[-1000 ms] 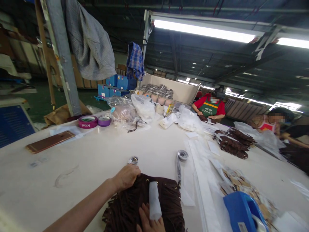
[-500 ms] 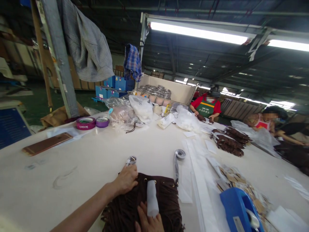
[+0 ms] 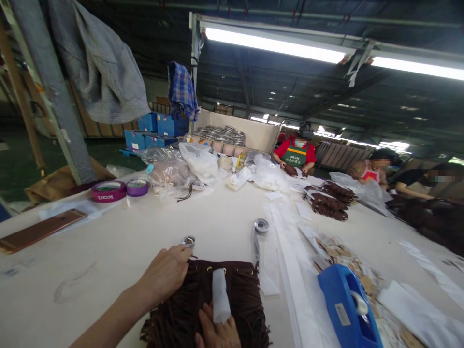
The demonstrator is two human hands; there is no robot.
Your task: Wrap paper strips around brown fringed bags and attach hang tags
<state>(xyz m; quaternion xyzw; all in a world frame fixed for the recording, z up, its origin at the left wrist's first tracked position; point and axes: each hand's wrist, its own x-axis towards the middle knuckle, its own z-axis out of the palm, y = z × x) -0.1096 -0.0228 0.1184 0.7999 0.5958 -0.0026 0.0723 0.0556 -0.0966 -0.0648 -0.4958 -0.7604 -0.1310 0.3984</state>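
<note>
Shifted leftward across the frame since the earlier view: tabletop [image 3: 119, 251], hands and contents together.
Item: dark-brown fringed bag with gold-coloured eyelets [image 3: 246, 299], lying on the near tabletop, translucent white wrapped roll [image 3: 220, 296] down its front.
Left hand [image 3: 165, 273]: grip curled at the bag's upper left corner, pinch hidden, cannot tell.
Right hand [image 3: 219, 333]: at the roll's lower end, visible fingers parted; whether pinching, cannot tell.
Beside, right: blue plastic tape dispenser [image 3: 346, 304].
</note>
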